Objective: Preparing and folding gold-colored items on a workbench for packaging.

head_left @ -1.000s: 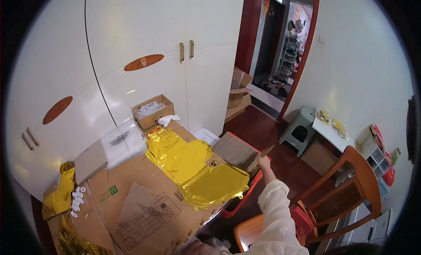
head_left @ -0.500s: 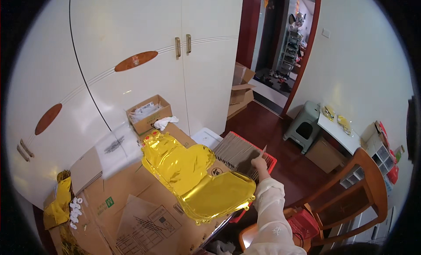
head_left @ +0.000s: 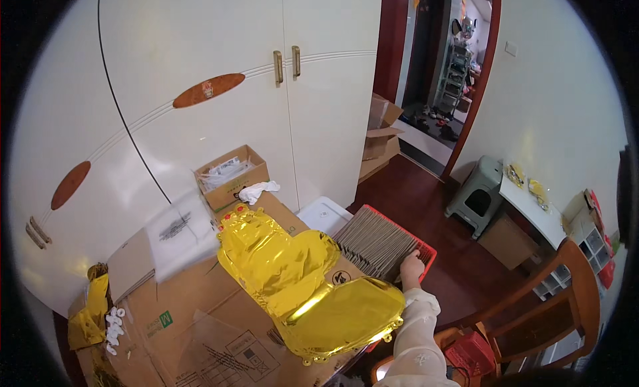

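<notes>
My right hand (head_left: 412, 267) reaches into the right end of a red plastic crate (head_left: 430, 255). Its fingers are bent down against the row of grey-brown cardboard sheets (head_left: 375, 240) that stand on edge there, and they seem to grip one; the fingertips are partly hidden. Shiny gold foil balloons (head_left: 293, 267), flat and with small red spots at the far end, lie just left of that arm. They rest on a large cardboard box (head_left: 173, 320), near edge beside my sleeve. My left hand does not show.
At the back, a small open carton (head_left: 233, 177) holds clear plastic bags, with a white cloth (head_left: 258, 191) beside it. A wooden chair (head_left: 572, 287) bearing a red bag (head_left: 470, 354) stands right of my arm. A grey stool (head_left: 474, 195) is beyond the crate. White cabinets line the back.
The view has shifted slightly, moving things rightward. A cardboard sheet that stuck up above my right hand no longer stands out, and the hand sits lower at the crate's end.
</notes>
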Demonstrator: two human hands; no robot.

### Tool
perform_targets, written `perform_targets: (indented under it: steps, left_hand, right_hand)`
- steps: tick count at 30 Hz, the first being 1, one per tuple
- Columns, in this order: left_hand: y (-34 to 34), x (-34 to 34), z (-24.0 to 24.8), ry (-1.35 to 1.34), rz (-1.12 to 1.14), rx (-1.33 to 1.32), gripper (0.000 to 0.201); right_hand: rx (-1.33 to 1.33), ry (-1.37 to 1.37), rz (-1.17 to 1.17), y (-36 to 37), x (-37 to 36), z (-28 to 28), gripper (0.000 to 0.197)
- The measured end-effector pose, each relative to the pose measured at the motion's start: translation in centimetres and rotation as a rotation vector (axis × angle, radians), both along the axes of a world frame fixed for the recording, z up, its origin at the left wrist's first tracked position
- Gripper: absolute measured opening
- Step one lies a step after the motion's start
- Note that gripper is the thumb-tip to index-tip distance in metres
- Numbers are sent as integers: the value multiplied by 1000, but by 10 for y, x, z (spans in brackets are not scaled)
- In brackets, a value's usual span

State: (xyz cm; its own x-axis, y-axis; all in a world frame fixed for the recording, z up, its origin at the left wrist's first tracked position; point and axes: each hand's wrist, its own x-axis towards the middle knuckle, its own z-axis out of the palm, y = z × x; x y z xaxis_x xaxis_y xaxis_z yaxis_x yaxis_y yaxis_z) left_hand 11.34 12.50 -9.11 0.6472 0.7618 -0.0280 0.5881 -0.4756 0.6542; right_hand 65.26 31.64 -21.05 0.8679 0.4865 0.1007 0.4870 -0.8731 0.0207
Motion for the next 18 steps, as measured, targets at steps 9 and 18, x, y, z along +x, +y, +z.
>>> perform_targets:
  steps: [9, 18]
  left_hand:
    - [-8, 2, -7, -26, 70, -18, 42]
    - [-53, 3, -4, -236, 203, -180, 39]
  right_hand:
    - [-136, 236, 106, 18, -5, 22, 69]
    - [344, 303, 495, -98, -55, 72, 33]
